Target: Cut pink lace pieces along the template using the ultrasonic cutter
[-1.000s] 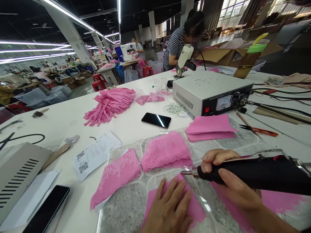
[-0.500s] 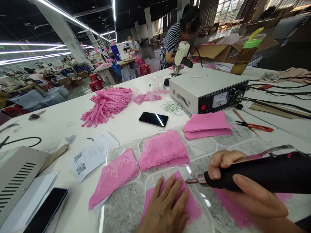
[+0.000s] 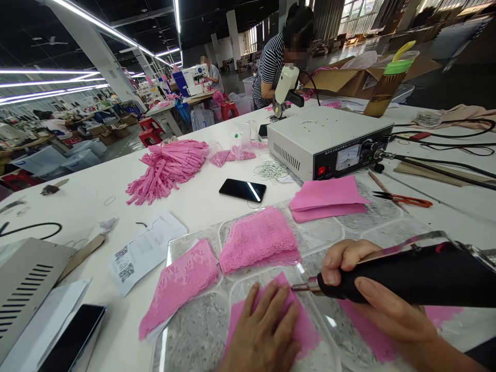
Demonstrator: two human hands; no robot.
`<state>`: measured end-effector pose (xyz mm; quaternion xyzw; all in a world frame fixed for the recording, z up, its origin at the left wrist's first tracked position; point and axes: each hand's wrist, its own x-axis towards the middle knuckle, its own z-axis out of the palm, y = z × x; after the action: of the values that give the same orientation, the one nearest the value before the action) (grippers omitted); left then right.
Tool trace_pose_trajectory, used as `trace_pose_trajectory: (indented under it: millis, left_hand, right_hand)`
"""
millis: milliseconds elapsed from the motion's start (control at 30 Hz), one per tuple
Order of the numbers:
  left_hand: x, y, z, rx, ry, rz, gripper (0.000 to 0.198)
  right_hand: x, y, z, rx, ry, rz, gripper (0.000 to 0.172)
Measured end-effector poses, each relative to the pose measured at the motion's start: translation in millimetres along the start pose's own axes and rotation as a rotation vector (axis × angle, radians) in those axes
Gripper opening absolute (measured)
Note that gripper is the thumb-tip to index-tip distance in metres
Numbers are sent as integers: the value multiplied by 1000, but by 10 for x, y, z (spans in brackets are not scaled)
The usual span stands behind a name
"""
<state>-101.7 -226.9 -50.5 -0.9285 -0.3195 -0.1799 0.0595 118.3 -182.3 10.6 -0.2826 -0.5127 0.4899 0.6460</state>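
Observation:
Spread flat, my left hand [image 3: 263, 325] presses a pink fabric piece [image 3: 307, 329] onto the clear-topped grey mat [image 3: 194, 325]. My right hand [image 3: 395, 310] grips a black handheld ultrasonic welding gun [image 3: 411, 276], its pointed metal tip at the right edge of that piece, close to my left fingers. Another pink piece [image 3: 372, 336] lies partly under my right hand. Beyond my left hand sit a stack of pink lace pieces [image 3: 259, 240] and a single lace piece [image 3: 182, 284] with white backing. Plain pink pieces [image 3: 329, 196] are stacked farther back.
A generator box [image 3: 329, 134] with a dial stands behind the mat, near orange-handled thread snips [image 3: 403, 199]. A phone [image 3: 243, 190], pink straps [image 3: 170, 168] and a printed paper [image 3: 147, 253] lie leftward. Another grey box [image 3: 34, 279] is at left. A person [image 3: 271, 62] leans over a machine opposite.
My right hand has moved the welding gun slightly left, bringing its tip to the fabric's edge. My left hand stays flat on the piece. The whole view has shifted a little.

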Motion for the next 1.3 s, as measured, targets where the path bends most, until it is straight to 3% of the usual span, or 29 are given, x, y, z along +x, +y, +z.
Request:
trace_pose_trajectory:
  millis: [400, 833, 1300]
  left_hand:
    - [1, 14, -8, 17, -51, -3, 40]
    - [15, 20, -15, 22, -8, -10, 38]
    - [9, 5, -73, -27, -77, -9, 40]
  right_hand:
    - [-33, 16, -84, 45, 61, -10, 11]
    - [-21, 1, -11, -3, -29, -7, 7]
    - [-133, -136, -111, -11, -31, 37, 11]
